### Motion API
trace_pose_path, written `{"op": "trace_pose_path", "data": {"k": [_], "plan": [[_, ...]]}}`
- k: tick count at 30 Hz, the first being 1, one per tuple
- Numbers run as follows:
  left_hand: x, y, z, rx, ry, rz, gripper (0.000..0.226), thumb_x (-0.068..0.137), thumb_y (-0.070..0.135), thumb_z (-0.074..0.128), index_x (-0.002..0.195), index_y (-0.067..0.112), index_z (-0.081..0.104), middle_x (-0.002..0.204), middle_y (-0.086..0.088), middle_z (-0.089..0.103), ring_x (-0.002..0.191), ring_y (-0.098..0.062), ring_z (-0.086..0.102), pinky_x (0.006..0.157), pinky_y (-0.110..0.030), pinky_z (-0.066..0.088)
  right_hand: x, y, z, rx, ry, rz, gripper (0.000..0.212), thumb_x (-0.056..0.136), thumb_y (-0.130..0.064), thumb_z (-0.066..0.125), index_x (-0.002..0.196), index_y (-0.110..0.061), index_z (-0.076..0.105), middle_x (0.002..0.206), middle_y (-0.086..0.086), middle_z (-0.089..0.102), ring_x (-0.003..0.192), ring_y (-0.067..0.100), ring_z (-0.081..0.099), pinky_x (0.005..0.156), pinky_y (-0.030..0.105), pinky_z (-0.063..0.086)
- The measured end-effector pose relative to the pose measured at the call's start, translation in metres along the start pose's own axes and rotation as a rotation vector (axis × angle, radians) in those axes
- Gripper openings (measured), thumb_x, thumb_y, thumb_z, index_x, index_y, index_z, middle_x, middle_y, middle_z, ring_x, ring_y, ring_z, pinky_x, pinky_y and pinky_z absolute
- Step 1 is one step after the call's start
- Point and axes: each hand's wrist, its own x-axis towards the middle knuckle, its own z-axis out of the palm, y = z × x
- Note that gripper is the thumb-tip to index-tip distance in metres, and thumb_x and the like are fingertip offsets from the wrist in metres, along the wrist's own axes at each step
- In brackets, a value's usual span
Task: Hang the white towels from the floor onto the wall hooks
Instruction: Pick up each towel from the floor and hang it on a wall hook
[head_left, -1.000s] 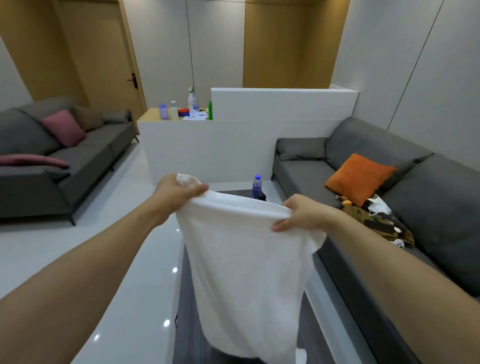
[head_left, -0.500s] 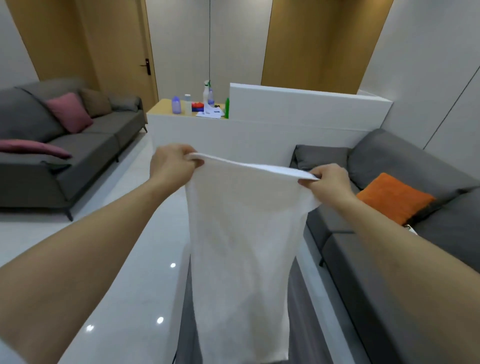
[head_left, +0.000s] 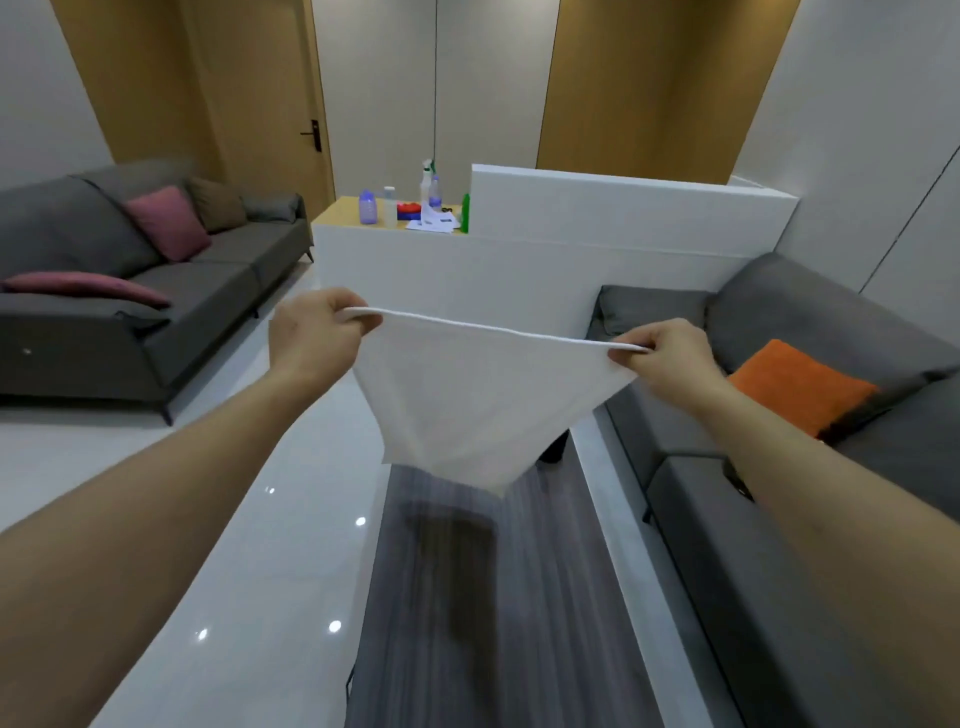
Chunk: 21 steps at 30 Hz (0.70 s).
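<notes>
A white towel (head_left: 467, 400) hangs stretched out in front of me at chest height, its top edge pulled taut. My left hand (head_left: 314, 340) pinches the towel's left top corner. My right hand (head_left: 662, 356) pinches the right top corner. The towel's lower part swings forward and up, away from me, over a dark grey table (head_left: 493, 597). No wall hooks are in view.
A grey sofa (head_left: 779, 467) with an orange cushion (head_left: 802, 387) runs along the right. Another grey sofa (head_left: 130, 291) with pink cushions stands at the left. A white partition (head_left: 571, 249) and a counter with bottles (head_left: 400, 205) lie ahead, a wooden door (head_left: 270, 104) behind.
Both hands have moved further apart and pulled the towel's top edge tight. The hanging part has swung up and forward, baring the table below. The view has tilted up a little.
</notes>
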Motion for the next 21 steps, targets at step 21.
{"op": "trace_pose_path", "data": {"k": [21], "plan": [[-0.448, -0.121, 0.027, 0.327, -0.789, -0.418, 0.017, 0.087, 0.041, 0.069, 0.087, 0.025, 0.075, 0.075, 0.006, 0.067, 0.072, -0.012, 0.059, 0.061, -0.026, 0.044, -0.358, 0.196, 0.122, -0.161, -0.782, 0.326, 0.013, 0.093, -0.023, 0.065, 0.091, -0.015, 0.074, 0.081, -0.002, 0.067, 0.078, 0.013, 0.062, 0.062, 0.021, 0.046]]}}
